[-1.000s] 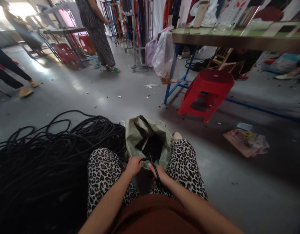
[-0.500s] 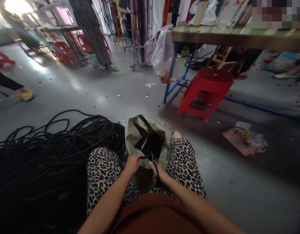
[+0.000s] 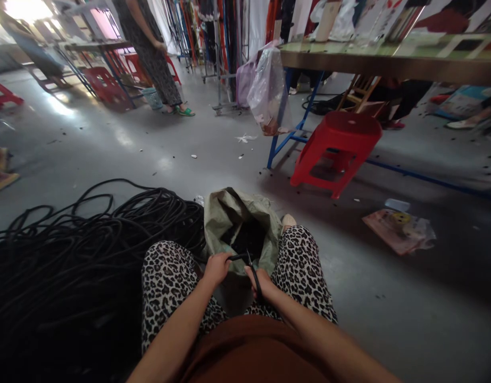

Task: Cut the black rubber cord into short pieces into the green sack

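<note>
My left hand is closed on a black cord, whose end sticks out to the right over an open green-grey sack. In my right hand is a pair of scissors with black handles, its blades pointing up and touching or close to the cord's end. The sack stands between my knees, with dark pieces inside it. A large heap of black cord lies on the floor to the left.
A red stool stands at the right by a long table with blue legs. A plastic bag hangs from the table's corner. Packaging lies on the floor at the right. A person stands at the back left.
A foot at the left edge has shifted left and toward me. The standing person's arm has come into view. My hands, the cord and the scissors look almost unchanged.
</note>
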### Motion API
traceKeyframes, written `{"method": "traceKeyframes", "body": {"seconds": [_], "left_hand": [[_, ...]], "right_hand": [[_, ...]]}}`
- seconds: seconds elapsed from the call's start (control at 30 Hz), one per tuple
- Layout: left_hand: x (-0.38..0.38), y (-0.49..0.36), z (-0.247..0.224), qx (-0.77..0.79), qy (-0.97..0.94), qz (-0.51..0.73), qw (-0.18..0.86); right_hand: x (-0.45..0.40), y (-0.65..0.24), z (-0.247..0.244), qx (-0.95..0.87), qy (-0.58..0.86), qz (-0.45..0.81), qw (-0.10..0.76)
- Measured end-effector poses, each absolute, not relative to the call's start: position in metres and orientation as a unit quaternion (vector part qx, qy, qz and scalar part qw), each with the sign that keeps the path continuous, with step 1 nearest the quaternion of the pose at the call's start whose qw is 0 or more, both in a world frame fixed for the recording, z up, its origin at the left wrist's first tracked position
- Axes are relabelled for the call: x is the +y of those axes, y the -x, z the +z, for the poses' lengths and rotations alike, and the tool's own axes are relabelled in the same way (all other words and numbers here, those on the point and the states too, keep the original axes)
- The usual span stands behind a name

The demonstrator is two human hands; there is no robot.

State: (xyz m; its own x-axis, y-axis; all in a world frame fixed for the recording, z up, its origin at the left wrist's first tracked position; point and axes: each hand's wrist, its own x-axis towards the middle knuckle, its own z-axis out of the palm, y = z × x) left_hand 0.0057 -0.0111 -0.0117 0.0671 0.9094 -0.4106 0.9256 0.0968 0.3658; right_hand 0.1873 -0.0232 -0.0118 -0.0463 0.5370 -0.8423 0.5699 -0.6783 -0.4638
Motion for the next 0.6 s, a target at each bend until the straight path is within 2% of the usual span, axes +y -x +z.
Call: {"method": "traceKeyframes", "body": {"seconds": [0.6], "left_hand": [[-0.0112, -0.0080, -0.0047, 0.689, -0.660, -0.058, 0.292]], "right_hand": [[-0.0240, -0.1868, -0.0071, 0.401, -0.696, -0.595, 0.036]]}}
